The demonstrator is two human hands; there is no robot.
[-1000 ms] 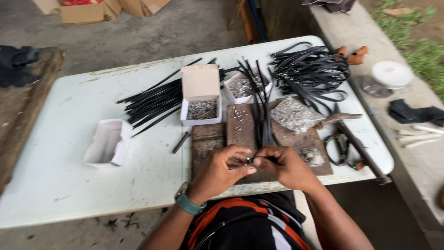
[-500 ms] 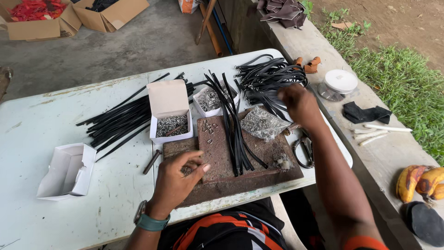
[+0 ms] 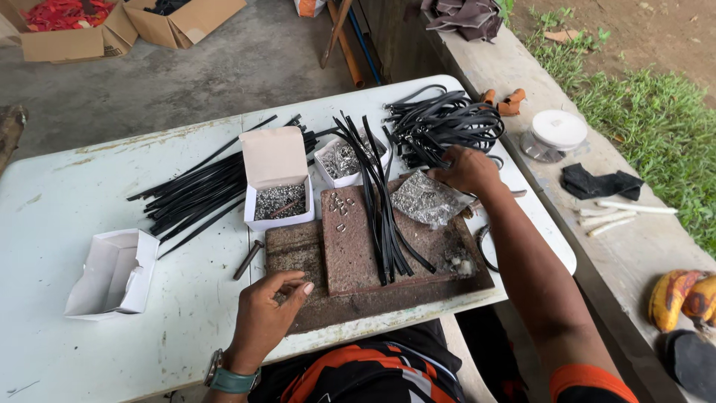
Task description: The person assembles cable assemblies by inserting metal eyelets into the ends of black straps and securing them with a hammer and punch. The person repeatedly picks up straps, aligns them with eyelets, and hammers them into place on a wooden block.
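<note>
Left hand (image 3: 272, 317) rests at 6 o'clock on the rusty metal plate (image 3: 313, 310), fingers curled loosely with thumb and forefinger pinched; whether they grip a small part cannot be told. Right hand (image 3: 466, 170) is extended to 2 o'clock, fingers closed on a strap in the tangled strap pile (image 3: 447, 123).

Progress, as judged: one bundle of black straps (image 3: 380, 201) lies across the brown block (image 3: 350, 239), where a few small metal rings (image 3: 339, 207) are laid out. Many loose straps (image 3: 201, 190) at 10 o'clock appear unprocessed, so most of the work seems to remain.

Surroundings: open box of metal fittings (image 3: 277, 198) at 11 o'clock; clear bag of fittings (image 3: 429, 200) just beside the right wrist; empty white box (image 3: 112, 272) at 9 o'clock; short rod (image 3: 247, 260) beside the plate. The bag and the strap bundle lie between the two hands
</note>
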